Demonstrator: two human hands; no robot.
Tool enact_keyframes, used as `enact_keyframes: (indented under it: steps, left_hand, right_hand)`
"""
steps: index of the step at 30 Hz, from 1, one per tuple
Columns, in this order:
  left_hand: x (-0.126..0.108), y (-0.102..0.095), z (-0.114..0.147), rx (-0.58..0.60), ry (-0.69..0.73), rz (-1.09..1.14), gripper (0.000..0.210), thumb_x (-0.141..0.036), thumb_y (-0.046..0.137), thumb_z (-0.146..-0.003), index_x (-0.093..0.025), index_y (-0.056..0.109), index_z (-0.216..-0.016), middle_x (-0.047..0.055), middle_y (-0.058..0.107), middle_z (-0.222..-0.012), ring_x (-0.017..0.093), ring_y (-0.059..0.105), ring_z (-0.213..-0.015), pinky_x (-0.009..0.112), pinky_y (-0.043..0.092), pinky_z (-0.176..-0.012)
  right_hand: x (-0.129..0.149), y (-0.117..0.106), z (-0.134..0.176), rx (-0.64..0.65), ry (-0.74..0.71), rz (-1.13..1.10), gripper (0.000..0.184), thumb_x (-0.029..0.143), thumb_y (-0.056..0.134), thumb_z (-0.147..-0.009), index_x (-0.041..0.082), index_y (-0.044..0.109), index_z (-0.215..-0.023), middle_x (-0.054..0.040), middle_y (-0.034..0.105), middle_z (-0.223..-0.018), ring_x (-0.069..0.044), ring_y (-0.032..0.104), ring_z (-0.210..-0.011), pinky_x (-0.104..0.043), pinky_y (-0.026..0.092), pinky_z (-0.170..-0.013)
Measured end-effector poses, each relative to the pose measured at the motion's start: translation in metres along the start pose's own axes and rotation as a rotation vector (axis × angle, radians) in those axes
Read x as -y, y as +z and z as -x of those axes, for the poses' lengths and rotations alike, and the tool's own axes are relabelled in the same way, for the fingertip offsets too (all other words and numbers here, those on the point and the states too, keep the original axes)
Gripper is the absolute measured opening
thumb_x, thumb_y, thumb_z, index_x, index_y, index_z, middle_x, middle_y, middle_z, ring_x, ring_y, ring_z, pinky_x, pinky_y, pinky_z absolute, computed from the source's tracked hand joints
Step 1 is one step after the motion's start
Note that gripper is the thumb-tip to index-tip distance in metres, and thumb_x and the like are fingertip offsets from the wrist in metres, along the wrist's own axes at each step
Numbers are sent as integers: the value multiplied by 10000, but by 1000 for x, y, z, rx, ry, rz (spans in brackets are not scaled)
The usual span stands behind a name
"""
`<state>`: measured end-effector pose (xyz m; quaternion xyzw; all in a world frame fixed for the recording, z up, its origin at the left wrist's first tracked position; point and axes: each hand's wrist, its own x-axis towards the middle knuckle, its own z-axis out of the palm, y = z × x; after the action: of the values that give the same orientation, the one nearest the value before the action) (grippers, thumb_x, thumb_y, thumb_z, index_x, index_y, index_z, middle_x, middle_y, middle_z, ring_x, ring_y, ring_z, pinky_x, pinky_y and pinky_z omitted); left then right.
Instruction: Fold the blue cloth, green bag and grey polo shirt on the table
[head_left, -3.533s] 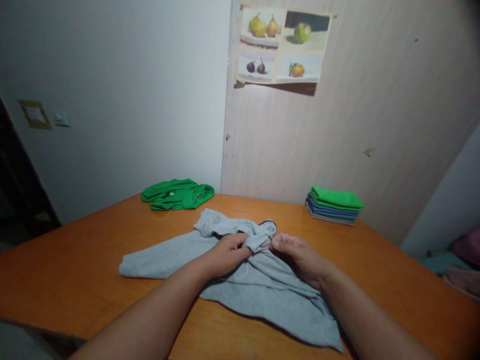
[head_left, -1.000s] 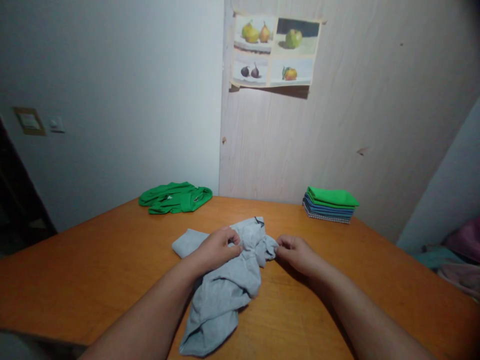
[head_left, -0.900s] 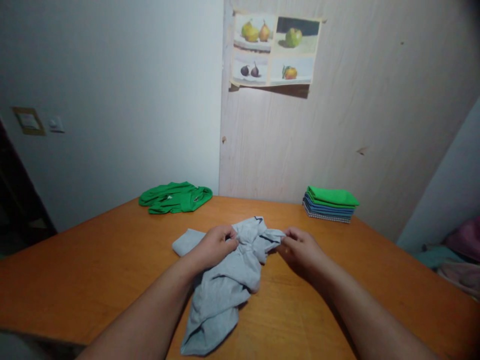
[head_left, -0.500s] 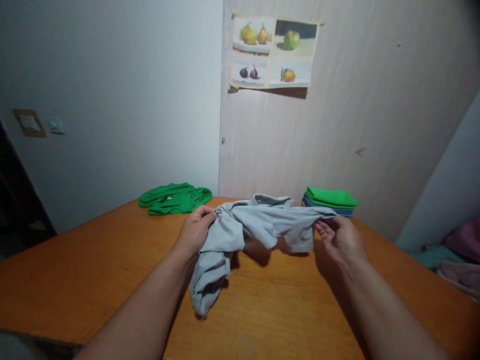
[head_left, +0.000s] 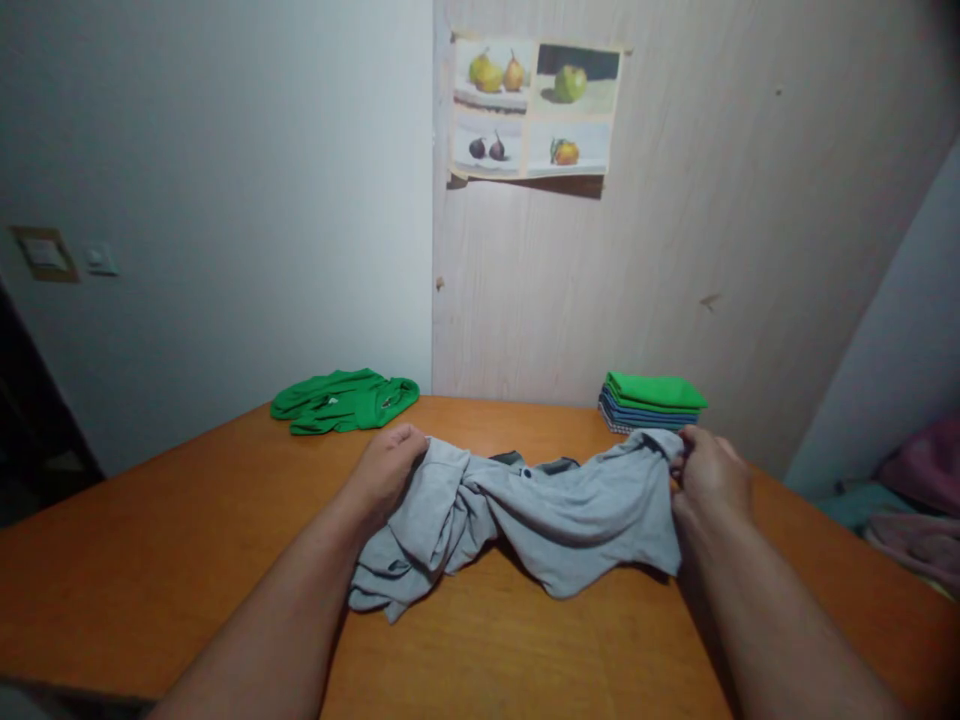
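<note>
A crumpled grey shirt stretches between my two hands over the wooden table. My left hand is closed on its left end, where the cloth bunches and droops to the table. On the other side, my right hand pinches the upper right corner, and the fabric sags in folds between the two. A dark button and a bit of darker lining show along the top edge. The fingertips of both hands are partly hidden by cloth or by the hands themselves.
A loosely heaped green garment lies at the table's back left. At the back right stands a stack of folded clothes, bright green over blue. A fruit picture hangs on the wall behind. Pink fabric sits beyond the right edge.
The shirt has come lower and is spread wider, its right part now hanging broader. My right hand has moved slightly outward. The view has shifted a little.
</note>
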<state>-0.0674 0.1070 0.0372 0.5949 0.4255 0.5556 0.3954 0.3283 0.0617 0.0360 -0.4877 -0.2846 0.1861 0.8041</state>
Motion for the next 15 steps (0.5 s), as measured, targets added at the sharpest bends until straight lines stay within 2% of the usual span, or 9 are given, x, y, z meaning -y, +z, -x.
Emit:
enact_keyframes:
  steps: [2, 3, 5, 7, 9, 11, 13, 15]
  left_hand:
    - [1, 2, -2, -73, 89, -37, 146, -311, 641, -756, -186, 576, -722, -24, 570, -698, 143, 527, -677, 249, 402, -634]
    - [-1, 4, -1, -114, 146, -46, 156, -327, 653, -776, -185, 589, -765, -12, 605, -749, 156, 567, -738, 257, 431, -692]
    - [-8, 7, 5, -175, 264, -66, 175, -349, 660, -816, -184, 609, -843, 14, 661, -852, 184, 623, -856, 286, 463, -804]
    - [-16, 13, 16, -162, 368, -127, 172, -348, 646, -858, -187, 644, -919, 38, 698, -937, 204, 648, -935, 315, 474, -875]
    - [-23, 21, 31, -28, 457, -219, 189, -326, 606, -906, -199, 691, -1018, 55, 721, -1032, 211, 654, -1008, 328, 471, -923]
    - [-26, 29, 44, 198, 516, -303, 246, -312, 569, -939, -221, 704, -1125, 62, 728, -1115, 210, 657, -1047, 329, 472, -935]
    - [-27, 36, 52, 397, 542, -410, 291, -318, 562, -950, -239, 695, -1196, 63, 727, -1167, 216, 658, -1060, 330, 469, -930]
    - [-25, 40, 55, 519, 527, -524, 283, -338, 552, -959, -248, 704, -1180, 54, 738, -1132, 219, 662, -1023, 319, 466, -886]
  right_hand:
    - [1, 2, 6, -171, -177, 152, 136, 294, 653, -731, 226, 598, -835, 45, 560, -677, -130, 480, -589, -264, 415, -549]
    - [2, 4, 11, -200, -280, 246, 175, 312, 669, -743, 217, 622, -882, 30, 598, -747, -138, 522, -655, -271, 446, -610]
    - [2, 12, 23, -129, -423, 377, 222, 376, 664, -788, 212, 646, -935, 2, 642, -848, -163, 577, -770, -308, 486, -738]
    - [0, 22, 38, 46, -451, 426, 248, 434, 630, -832, 211, 657, -939, -19, 665, -869, -185, 604, -809, -347, 498, -790]
    - [-4, 30, 54, 283, -413, 446, 280, 466, 596, -866, 208, 672, -940, -47, 690, -877, -208, 630, -823, -371, 506, -792]
    - [-7, 36, 69, 527, -382, 476, 315, 475, 579, -890, 208, 696, -1008, -86, 722, -971, -240, 656, -908, -400, 510, -833]
    - [-9, 39, 82, 741, -363, 539, 383, 473, 609, -883, 221, 694, -1159, -112, 722, -1119, -267, 653, -1032, -430, 496, -910]
    - [-10, 40, 92, 914, -351, 624, 504, 454, 672, -846, 241, 645, -1301, -114, 697, -1228, -277, 632, -1111, -440, 470, -968]
